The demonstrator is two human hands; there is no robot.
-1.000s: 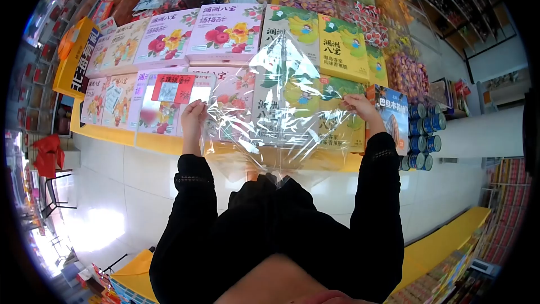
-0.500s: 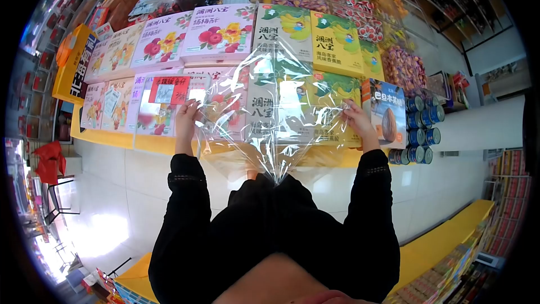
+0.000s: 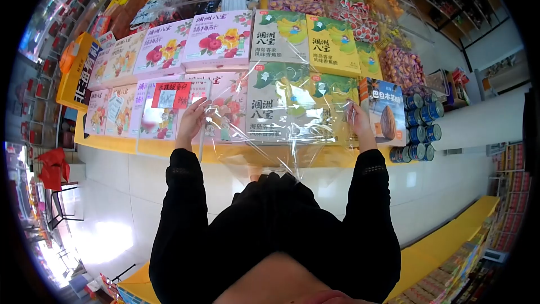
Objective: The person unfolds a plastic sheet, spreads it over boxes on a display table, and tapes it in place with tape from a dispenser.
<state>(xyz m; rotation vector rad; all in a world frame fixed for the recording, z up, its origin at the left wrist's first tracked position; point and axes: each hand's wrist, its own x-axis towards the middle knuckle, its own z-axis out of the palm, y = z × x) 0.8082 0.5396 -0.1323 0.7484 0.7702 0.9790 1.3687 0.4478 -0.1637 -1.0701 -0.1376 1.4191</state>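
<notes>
Left hand (image 3: pixel 192 123) and right hand (image 3: pixel 361 125) held apart, a person (image 3: pixel 275 214) in black sleeves (image 3: pixel 183 186) spreads a clear plastic sheet (image 3: pixel 281 149) between them at a shop display, the sheet hanging before the front boxes and over the yellow edge of the table (image 3: pixel 225 153). Thumb and fingers of the left pinch 1 side; fingers of the right are closed on the other. Behind the plastic stand gray boxes (image 3: pixel 275 101) and yellow boxes (image 3: pixel 333 42) printed with bananas, in 2 rows. Purple boxes (image 3: pixel 218 39) picturing red fruit sit farther left, with a red price sign (image 3: pixel 180 95) near the left hand's fingertips. Just beside the right hand is a blue box (image 3: pixel 384 111) showing an almond, and beyond it, stacked blue cans (image 3: pixel 417 135). Wrapped candy (image 3: pixel 402 66) lies farther back; pale tiled floor (image 3: pixel 444 183) shows below.
</notes>
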